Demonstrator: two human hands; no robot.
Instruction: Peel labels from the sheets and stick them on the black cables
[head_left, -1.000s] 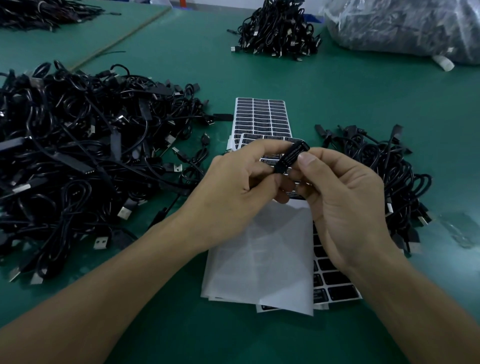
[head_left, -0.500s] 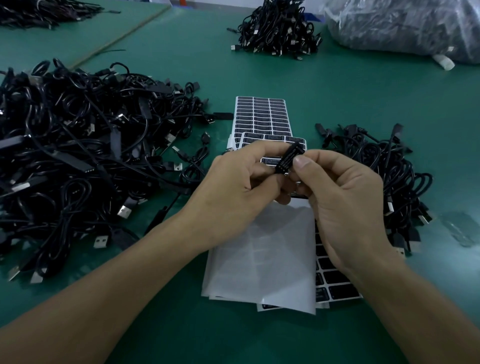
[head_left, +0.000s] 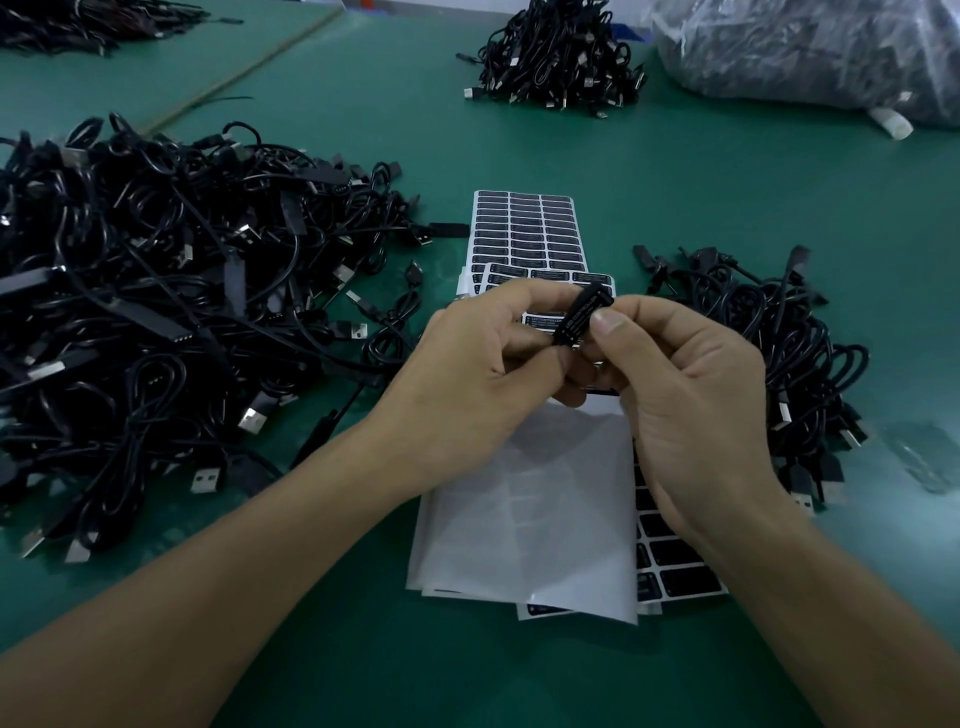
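A green surface (head_left: 675, 182) fills the head view, with a big tangle of black cables (head_left: 156, 312) heaped on the left and a smaller heap (head_left: 779, 353) on the right. A further pile (head_left: 556, 57) and a clear bag (head_left: 805, 47) sit at the far edge. Dead centre lie the label sheets (head_left: 524, 228), and a blank white backing sheet (head_left: 535, 514) lies nearer the person. Above those sheets the hands meet. The left hand (head_left: 467, 379) pinches the lower end of a short black cable module (head_left: 592, 299), fingers curled. The right hand (head_left: 691, 395) pinches it from the other side, thumb on its printed face. The module's long axis slants from lower left up to upper right, squarely between the hands and equally near both. White print shows, so the label (head_left: 574, 319) looks to be on. Smoothing it flat along that slant seems the next move.
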